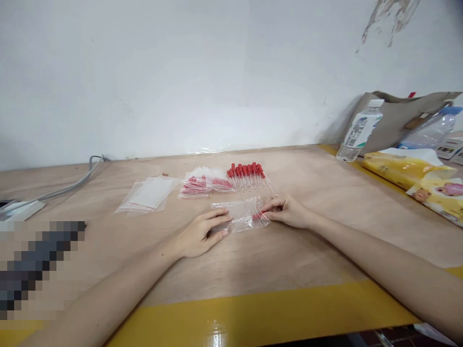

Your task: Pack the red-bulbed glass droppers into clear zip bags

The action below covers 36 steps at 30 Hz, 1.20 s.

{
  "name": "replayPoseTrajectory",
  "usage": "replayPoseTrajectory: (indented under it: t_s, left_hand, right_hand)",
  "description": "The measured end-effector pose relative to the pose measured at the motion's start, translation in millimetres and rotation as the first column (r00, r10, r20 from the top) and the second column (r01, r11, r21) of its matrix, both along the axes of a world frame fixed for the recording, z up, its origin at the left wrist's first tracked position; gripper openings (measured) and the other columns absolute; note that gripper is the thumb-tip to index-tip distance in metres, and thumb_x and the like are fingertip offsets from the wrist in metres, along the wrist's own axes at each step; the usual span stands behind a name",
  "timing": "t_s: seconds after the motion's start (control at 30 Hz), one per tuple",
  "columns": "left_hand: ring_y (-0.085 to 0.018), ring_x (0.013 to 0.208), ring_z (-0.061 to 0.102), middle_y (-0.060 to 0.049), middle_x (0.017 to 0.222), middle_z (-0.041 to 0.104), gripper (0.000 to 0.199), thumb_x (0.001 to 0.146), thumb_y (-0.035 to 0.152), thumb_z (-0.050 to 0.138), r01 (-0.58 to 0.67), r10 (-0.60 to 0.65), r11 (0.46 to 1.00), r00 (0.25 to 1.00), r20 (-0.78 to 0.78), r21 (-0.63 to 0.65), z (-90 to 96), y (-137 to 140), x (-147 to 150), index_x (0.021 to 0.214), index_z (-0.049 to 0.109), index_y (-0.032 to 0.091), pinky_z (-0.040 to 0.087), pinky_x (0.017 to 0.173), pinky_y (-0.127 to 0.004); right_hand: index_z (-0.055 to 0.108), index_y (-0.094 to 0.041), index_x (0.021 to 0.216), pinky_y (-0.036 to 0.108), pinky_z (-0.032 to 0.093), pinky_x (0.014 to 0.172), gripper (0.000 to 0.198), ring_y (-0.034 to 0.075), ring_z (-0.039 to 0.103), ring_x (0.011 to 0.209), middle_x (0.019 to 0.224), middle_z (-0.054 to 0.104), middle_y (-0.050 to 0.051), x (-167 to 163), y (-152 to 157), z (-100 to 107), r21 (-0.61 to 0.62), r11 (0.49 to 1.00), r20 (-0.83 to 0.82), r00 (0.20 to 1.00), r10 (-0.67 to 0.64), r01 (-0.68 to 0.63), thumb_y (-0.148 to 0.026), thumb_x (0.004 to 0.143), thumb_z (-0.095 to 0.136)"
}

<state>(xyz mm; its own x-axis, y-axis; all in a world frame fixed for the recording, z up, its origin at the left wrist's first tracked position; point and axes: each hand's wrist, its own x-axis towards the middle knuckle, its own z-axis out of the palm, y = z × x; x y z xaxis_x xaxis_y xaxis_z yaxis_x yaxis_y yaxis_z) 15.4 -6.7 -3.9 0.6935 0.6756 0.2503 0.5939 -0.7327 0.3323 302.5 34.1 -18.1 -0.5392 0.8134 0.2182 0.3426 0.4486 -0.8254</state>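
Observation:
A clear plastic zip bag lies flat on the brown-covered table in front of me. My left hand rests its outstretched fingers on the bag's left end. At the bag's right end, my right hand pinches a small red-handled piece, which shows at the bag's mouth; its far part is hard to make out. Just behind stands a row of red-handled tools with thin pale shafts, laid side by side. Beside them, filled zip bags with red handles inside overlap in a pile.
A stack of flat zip bags lies to the left. A grey cable runs along the far left. On the right are a water bottle, a grey bag and a yellow packet. Yellow tape lines the front edge.

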Motion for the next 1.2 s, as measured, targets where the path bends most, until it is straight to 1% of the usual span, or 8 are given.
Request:
replayPoseTrajectory:
  t_s: [0.1,0.2,0.4,0.73,0.8,0.9,1.0,1.2]
  left_hand:
    - [-0.023,0.123,0.044,-0.009,0.134,0.047,0.038,0.09,0.033,0.046,-0.001,0.001,1.0,1.0,-0.005,0.001,0.5,-0.2,0.2,0.126,0.051,0.022,0.038,0.101,-0.042]
    - [-0.023,0.123,0.044,-0.009,0.134,0.046,0.038,0.09,0.033,0.046,-0.008,0.008,1.0,1.0,-0.008,-0.01,1.0,-0.6,0.7,0.126,0.051,0.022,0.038,0.102,-0.042]
    - [-0.023,0.123,0.044,-0.009,0.134,0.046,0.038,0.09,0.034,0.046,-0.006,0.006,1.0,1.0,-0.003,-0.009,0.4,-0.5,1.0,0.126,0.051,0.022,0.038,0.102,-0.041]
    - [-0.022,0.118,0.048,-0.008,0.131,0.049,0.047,0.089,0.034,0.048,-0.046,0.046,0.999,0.999,0.024,-0.007,1.6,-1.4,0.5,0.134,0.038,0.022,0.04,0.098,-0.041]
    - [-0.023,0.115,0.05,-0.008,0.129,0.051,0.045,0.089,0.034,0.048,-0.043,0.044,0.999,0.998,0.037,-0.011,1.5,-1.7,0.3,0.132,0.04,0.022,0.042,0.096,-0.041]
    - [-0.023,0.12,0.047,-0.008,0.132,0.049,0.036,0.09,0.032,0.047,-0.007,0.007,1.0,1.0,0.022,-0.019,0.9,-1.0,-0.4,0.124,0.052,0.023,0.04,0.099,-0.041]
    - [-0.023,0.123,0.044,-0.006,0.136,0.045,0.035,0.091,0.032,0.045,-0.002,0.003,0.999,1.0,0.014,-0.04,0.5,0.3,-1.1,0.124,0.053,0.025,0.04,0.1,-0.042]
    - [-0.021,0.127,0.039,-0.004,0.138,0.043,0.035,0.094,0.035,0.037,-0.036,0.035,0.993,0.999,-0.007,-0.114,3.0,0.7,-0.6,0.125,0.052,0.026,0.034,0.104,-0.042]
  right_hand:
    - [0.071,-0.02,0.084,0.025,0.037,0.055,0.031,0.011,0.047,0.06,0.064,0.055,0.0,-4.2,-8.8,7.3,0.057,0.998,0.061,0.998,-0.014,0.011,-0.044,0.079,0.054]
    - [0.069,-0.017,0.085,0.025,0.037,0.054,0.039,0.01,0.046,0.056,0.062,0.055,-0.001,-9.7,-20.3,14.4,-0.092,0.993,0.032,0.997,-0.065,0.068,-0.049,0.082,0.047]
    - [0.061,-0.015,0.075,0.022,0.038,0.052,0.034,0.011,0.052,0.06,0.068,0.062,0.001,-19.2,-32.4,16.2,-0.327,0.928,-0.076,0.974,-0.211,0.176,-0.043,0.059,0.073]
    - [0.046,-0.02,0.074,0.02,0.011,0.035,0.034,0.003,0.022,0.032,0.043,0.042,-0.01,-20.2,-27.5,12.7,-0.596,0.789,-0.189,0.928,-0.322,0.152,-0.04,0.059,0.069]
    - [0.046,-0.02,0.082,0.02,0.017,0.035,0.033,0.004,0.028,0.033,0.049,0.047,-0.008,-16.0,-22.1,8.4,-0.517,0.83,-0.139,0.936,-0.323,0.21,-0.039,0.063,0.066]
    - [0.051,-0.02,0.088,0.023,0.032,0.044,0.027,0.007,0.04,0.044,0.067,0.057,-0.001,-5.4,-6.4,-1.1,-0.136,0.902,-0.052,0.906,-0.419,0.41,-0.036,0.069,0.061]
    - [0.057,-0.018,0.085,0.028,0.04,0.058,0.021,0.012,0.049,0.059,0.083,0.059,0.005,6.7,17.7,-9.1,0.275,0.799,0.012,0.829,-0.559,0.535,-0.034,0.071,0.057]
    - [0.058,-0.016,0.086,0.032,0.043,0.071,0.03,0.02,0.057,0.078,0.084,0.062,0.008,10.9,73.0,-13.2,0.214,0.654,-0.003,0.67,-0.743,0.726,-0.041,0.069,0.058]
